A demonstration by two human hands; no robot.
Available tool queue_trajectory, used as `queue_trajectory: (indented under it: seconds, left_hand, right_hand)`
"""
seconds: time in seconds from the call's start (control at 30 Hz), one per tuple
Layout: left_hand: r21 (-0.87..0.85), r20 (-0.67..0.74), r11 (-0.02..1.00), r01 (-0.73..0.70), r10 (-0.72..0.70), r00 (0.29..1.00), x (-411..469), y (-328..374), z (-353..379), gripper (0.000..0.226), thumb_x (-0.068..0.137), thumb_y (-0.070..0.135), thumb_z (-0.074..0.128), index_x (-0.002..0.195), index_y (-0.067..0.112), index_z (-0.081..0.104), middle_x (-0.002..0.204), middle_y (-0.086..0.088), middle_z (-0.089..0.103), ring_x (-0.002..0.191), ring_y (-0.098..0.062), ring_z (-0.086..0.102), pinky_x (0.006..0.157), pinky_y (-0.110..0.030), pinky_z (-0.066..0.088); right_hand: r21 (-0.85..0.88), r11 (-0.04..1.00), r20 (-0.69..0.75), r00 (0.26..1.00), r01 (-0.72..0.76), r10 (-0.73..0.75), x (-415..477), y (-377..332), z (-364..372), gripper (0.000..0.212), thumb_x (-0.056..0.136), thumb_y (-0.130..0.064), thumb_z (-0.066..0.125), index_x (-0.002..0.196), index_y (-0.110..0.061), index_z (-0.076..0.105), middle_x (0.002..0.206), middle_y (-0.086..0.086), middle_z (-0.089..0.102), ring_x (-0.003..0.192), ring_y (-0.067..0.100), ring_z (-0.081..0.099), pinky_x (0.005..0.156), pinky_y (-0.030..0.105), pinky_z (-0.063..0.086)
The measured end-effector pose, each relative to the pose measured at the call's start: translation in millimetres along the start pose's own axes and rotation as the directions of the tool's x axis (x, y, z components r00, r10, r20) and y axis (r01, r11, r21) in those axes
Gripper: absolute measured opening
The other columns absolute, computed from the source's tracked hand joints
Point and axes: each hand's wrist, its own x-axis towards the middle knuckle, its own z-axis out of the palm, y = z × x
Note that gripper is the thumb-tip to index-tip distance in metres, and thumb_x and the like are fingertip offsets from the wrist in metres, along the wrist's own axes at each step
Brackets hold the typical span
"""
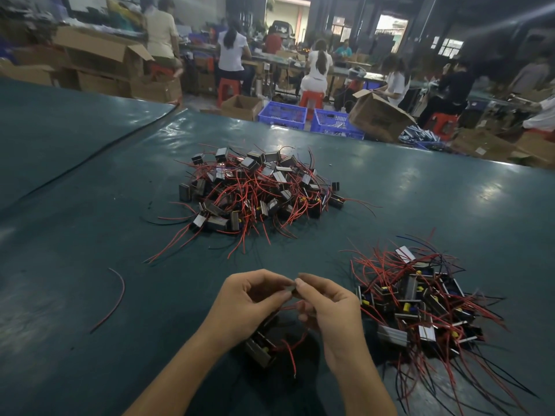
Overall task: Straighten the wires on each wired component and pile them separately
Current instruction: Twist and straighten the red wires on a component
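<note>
A tangled heap of wired components (255, 190), small dark blocks with red and black wires, lies mid-table. A second pile (420, 304) with wires fanned toward me sits at the right. My left hand (249, 304) and my right hand (327, 307) meet just above the near table, fingertips pinching a small dark part with red wire (292, 288) between them. Under my left wrist hangs a wired component (261, 346), its red wire (291, 355) curling down. How it is held is hidden by my hand.
A loose red wire (115, 298) lies on the green table cover (90, 235) to the left. Beyond the far table edge stand blue crates (282, 114), cardboard boxes (378, 115), red stools, and several seated people at other benches.
</note>
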Motion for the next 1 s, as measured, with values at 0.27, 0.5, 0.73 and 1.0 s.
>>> queue_trajectory:
  seconds: [0.27, 0.5, 0.73, 1.0]
  left_hand:
    - [-0.12, 0.049, 0.991, 0.062, -0.056, 0.997, 0.5, 0.3, -0.8, 0.019, 0.075, 0.014, 0.078, 0.092, 0.022, 0.073, 0.077, -0.002, 0.072, 0.072, -0.011, 0.067, 0.067, -0.018, 0.051]
    - [-0.261, 0.144, 0.951, 0.164, -0.13, 0.981, -0.4, 4.8, -3.8, 0.017, 0.075, 0.01, 0.075, 0.088, 0.021, 0.074, 0.072, -0.002, 0.069, 0.068, -0.015, 0.067, 0.067, -0.022, 0.054]
    - [-0.41, 0.164, 0.864, 0.292, -0.245, 0.955, -0.8, 1.9, -8.4, 0.022, 0.069, 0.017, 0.081, 0.09, 0.019, 0.075, 0.073, -0.001, 0.066, 0.067, -0.013, 0.063, 0.065, -0.021, 0.052]
    - [-0.535, 0.146, 0.77, 0.348, -0.321, 0.936, 1.1, 4.2, -13.2, 0.021, 0.067, 0.011, 0.081, 0.087, 0.016, 0.076, 0.072, -0.003, 0.065, 0.068, -0.013, 0.064, 0.063, -0.02, 0.055]
  right_hand:
    - [0.023, 0.97, 0.081, 0.967, -0.244, 0.241, 0.3, -7.1, -8.1, 0.009, 0.086, -0.005, 0.066, 0.092, -0.009, 0.071, 0.068, 0.006, 0.07, 0.047, 0.009, 0.058, 0.044, 0.023, 0.049]
    - [0.113, 0.85, 0.233, 0.845, -0.514, 0.481, 1.8, -6.1, -12.5, 0.017, 0.087, -0.011, 0.058, 0.1, -0.016, 0.067, 0.061, -0.002, 0.062, 0.038, 0.005, 0.049, 0.038, 0.02, 0.046]
    - [0.272, 0.902, 0.215, 0.935, -0.334, 0.281, -2.0, 5.7, -1.4, 0.044, 0.064, -0.017, 0.077, 0.104, -0.018, 0.058, 0.068, 0.001, 0.067, 0.04, 0.006, 0.05, 0.034, 0.019, 0.042]
    - [-0.22, 0.783, 0.103, 0.811, 0.583, -0.575, -5.5, 20.9, 2.4, 0.009, 0.081, -0.023, 0.07, 0.08, -0.014, 0.073, 0.067, 0.004, 0.067, 0.054, 0.009, 0.059, 0.05, 0.021, 0.048]
